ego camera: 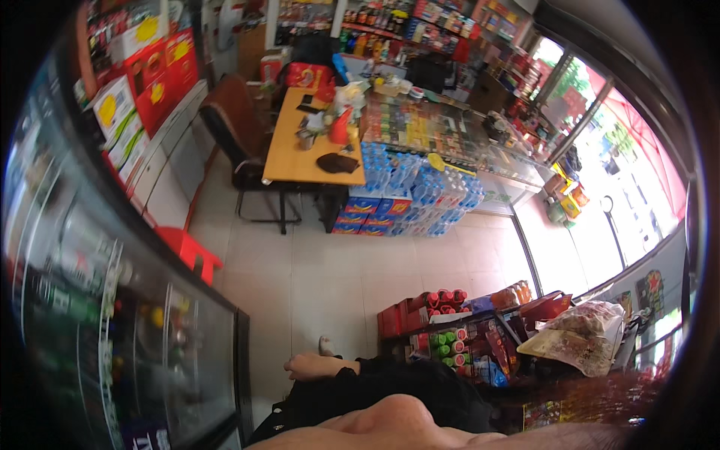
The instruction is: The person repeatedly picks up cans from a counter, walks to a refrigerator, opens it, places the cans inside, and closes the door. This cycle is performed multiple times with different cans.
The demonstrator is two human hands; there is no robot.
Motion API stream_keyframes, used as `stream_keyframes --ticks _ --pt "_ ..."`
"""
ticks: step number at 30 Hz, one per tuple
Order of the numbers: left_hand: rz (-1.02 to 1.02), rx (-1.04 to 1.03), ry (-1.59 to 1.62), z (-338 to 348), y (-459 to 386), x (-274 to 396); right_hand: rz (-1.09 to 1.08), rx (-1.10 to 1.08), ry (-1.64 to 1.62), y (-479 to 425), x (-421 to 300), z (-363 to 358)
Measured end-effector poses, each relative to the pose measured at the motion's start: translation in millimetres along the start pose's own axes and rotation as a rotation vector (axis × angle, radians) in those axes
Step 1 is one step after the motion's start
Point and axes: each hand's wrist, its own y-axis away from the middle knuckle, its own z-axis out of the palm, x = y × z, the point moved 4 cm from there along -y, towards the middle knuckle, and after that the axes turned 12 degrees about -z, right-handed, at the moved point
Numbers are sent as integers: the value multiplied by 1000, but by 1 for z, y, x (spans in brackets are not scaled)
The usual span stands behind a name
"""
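Observation:
What looks like my right hand [314, 365] reaches in from the right across my black clothing, low in the middle of the head view. A dark band circles its wrist. The fingers look curled, but their undersides are hidden, and no held object shows. A light-coloured shoe [325, 345] is just above it on the tiled floor [332, 281]. My left hand is out of view. Farther ahead, a wooden-topped desk [287, 146] bears a dark brown cloth-like item [337, 163], a red cone-shaped object [340, 128], a metal cup [306, 139] and plastic bags.
A glass-door drinks fridge [197, 360] stands at left, near a red plastic stool [188, 253]. Beyond is a brown office chair [233, 112]. Bottled-water packs [422, 185] and cartons [360, 216] stand beside a glass counter [422, 124]. A drinks rack [439, 323] is at right, below the bright doorway.

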Motion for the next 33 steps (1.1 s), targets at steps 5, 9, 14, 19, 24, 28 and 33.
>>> stream_keyframes --ticks 5,9,14,19,24,28,33 --pt "-159 -800 177 200 26 81 57 43 -26 27 69 -83" --pt "-424 -1382 526 316 54 136 151 121 -66 58 120 -144" --pt "-54 -1456 -48 387 80 260 237 392 -39 112 208 -175" --pt "-26 -1369 -317 460 79 323 409 534 -107 146 250 -202" --pt "-27 -1495 -371 567 55 388 517 535 -276 170 309 -255" --pt "268 -1585 -436 668 55 469 501 740 -540 207 333 -310" --pt "605 -1798 -506 797 126 581 462 993 -1150 248 356 -290"
